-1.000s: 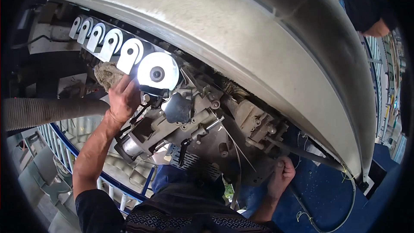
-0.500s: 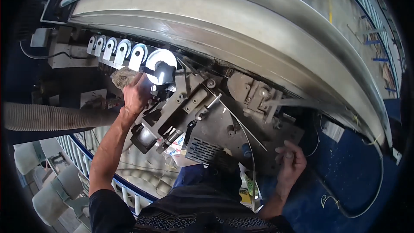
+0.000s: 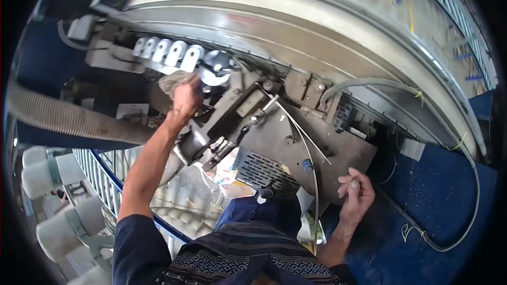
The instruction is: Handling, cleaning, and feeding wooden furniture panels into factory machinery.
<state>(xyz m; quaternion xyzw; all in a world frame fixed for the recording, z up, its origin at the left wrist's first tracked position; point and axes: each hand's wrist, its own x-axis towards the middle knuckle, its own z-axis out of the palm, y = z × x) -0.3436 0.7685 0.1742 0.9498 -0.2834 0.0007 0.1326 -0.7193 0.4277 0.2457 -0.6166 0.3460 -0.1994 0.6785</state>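
At the left side of the machine, my left hand point(image 3: 188, 97) is closed, fingers curled beside a row of bright metal rollers point(image 3: 176, 53). What its fingers hold is hidden. Against that hand lies a rough grey-beige wad point(image 3: 173, 81). Just beyond the fingers sits a dark knob-like part point(image 3: 218, 60) in front of a bright round disc point(image 3: 214, 76). Over the right end of the steel plate point(image 3: 343, 153) hovers my right hand point(image 3: 358, 198), with its fingers loosely bent and apart and nothing seen in it. Thin pale strips point(image 3: 302, 132) cross the plate.
A ribbed hose point(image 3: 79, 119) enters from the left. Behind the machine curves a wide metal rim point(image 3: 274, 16). A slotted metal guard point(image 3: 264, 169) stands close to my body. A grey cable point(image 3: 465, 221) loops over the blue surface at right. Railings and seats lie lower left.
The whole view has shifted, with the machine now further right and higher. The dark knob-like part sits higher against the disc. Both hands keep nearly the same places at the machine.
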